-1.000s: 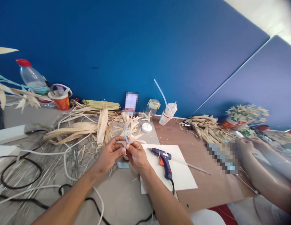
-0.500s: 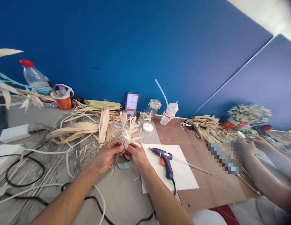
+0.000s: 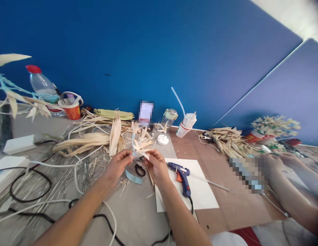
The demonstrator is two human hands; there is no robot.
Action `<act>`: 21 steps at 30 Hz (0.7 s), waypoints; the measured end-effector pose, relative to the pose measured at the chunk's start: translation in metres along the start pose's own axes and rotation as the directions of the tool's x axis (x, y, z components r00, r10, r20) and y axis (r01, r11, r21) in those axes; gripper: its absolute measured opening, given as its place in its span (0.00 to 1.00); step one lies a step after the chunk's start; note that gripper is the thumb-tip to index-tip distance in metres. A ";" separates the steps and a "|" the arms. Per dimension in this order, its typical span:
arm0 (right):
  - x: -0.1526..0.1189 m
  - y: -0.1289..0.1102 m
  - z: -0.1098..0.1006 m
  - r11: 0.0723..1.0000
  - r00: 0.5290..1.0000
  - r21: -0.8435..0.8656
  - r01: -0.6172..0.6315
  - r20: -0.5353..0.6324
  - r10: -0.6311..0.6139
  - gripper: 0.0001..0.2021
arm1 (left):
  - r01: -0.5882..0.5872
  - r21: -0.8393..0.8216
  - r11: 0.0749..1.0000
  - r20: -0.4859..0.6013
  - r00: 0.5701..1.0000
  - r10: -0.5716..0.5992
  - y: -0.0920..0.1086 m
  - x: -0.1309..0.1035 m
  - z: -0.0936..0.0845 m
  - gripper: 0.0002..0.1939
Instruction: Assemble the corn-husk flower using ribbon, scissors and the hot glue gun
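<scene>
Between my hands is a small corn-husk flower spray (image 3: 138,149) with pale pointed petals and a blue-wrapped stem. My left hand (image 3: 120,163) pinches the blue stem at its lower end. The fingers of my right hand (image 3: 156,165) are closed on a petal at the spray's right side. Below them on the table lie a black coiled band (image 3: 140,170) and a strip of light blue paper (image 3: 133,177). A blue glue gun (image 3: 183,177) with an orange trigger rests on a white sheet (image 3: 202,196) just right of my right hand.
Dried corn husks (image 3: 84,141) and an ear of corn (image 3: 114,114) lie at the back left. Cables (image 3: 77,177) cross the table's left. Behind stand a phone (image 3: 146,112), a jar (image 3: 169,118) and a paper cup (image 3: 183,130). Another person's hands (image 3: 274,164) are at the right.
My hands have moved apart, the right one drawing to the right along the petal. The black band and blue paper strip now show between them. The view has shifted slightly.
</scene>
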State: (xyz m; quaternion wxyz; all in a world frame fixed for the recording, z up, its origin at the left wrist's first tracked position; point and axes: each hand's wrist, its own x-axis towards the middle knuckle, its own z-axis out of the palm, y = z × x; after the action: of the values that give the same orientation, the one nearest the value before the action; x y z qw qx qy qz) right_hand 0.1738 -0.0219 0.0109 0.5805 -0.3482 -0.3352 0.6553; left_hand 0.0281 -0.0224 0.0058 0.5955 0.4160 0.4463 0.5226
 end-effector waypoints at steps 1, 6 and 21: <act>-0.002 -0.001 0.000 0.996 1.000 -0.093 0.001 -0.011 -0.002 0.05 | -0.003 0.020 1.000 -0.019 1.000 0.004 -0.001 0.001 0.000 0.07; -0.008 -0.003 0.013 0.924 0.997 -0.379 0.044 -0.036 -0.062 0.09 | -0.076 0.141 0.987 -0.064 0.994 0.086 -0.005 0.003 0.002 0.09; -0.012 0.008 0.027 0.971 0.991 -0.236 0.042 -0.115 -0.071 0.11 | -0.106 0.271 0.957 -0.070 0.989 0.130 -0.009 0.001 0.000 0.10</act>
State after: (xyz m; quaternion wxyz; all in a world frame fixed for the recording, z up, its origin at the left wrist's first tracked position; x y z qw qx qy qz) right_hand 0.1474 -0.0356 0.0192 0.5737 -0.4439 -0.3832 0.5718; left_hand 0.0307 -0.0219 -0.0027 0.4820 0.4950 0.5124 0.5101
